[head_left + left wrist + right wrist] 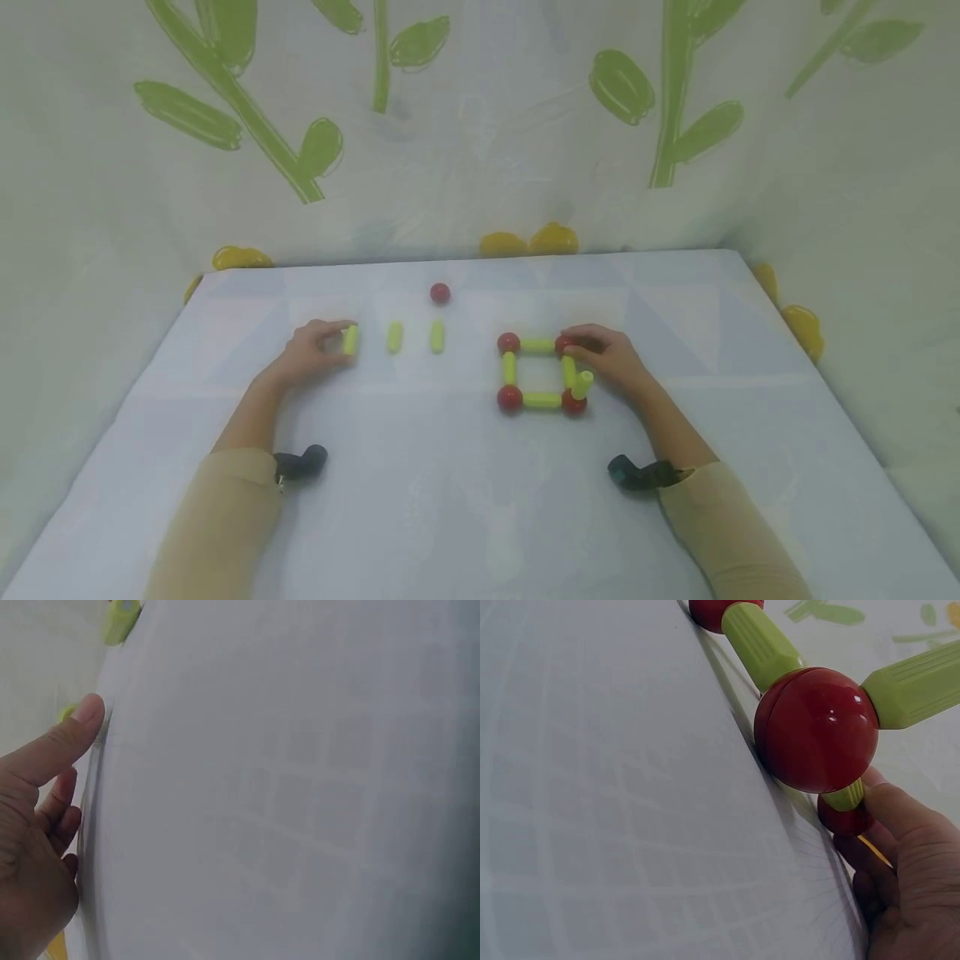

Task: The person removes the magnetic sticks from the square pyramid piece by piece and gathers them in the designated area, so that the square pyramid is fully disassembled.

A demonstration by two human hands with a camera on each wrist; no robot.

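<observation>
My left hand (313, 342) pinches a short yellow-green rod (350, 340) between thumb and fingers at the table's left; in the left wrist view the thumb hides most of that rod. On the right, red balls and yellow-green rods form a square frame (542, 401) lying on the table. Its near right ball (817, 731) bears one more rod (582, 384) that sticks up. Thumb and fingers of my right hand (609, 360) grip the far right ball (564, 345) of the square.
Two loose yellow-green rods, one left (395, 337) and one right (437, 337), lie between the hands. Behind them sits a single red ball (439, 292). The white table (465, 500) ends at a leaf-patterned curtain (487, 150).
</observation>
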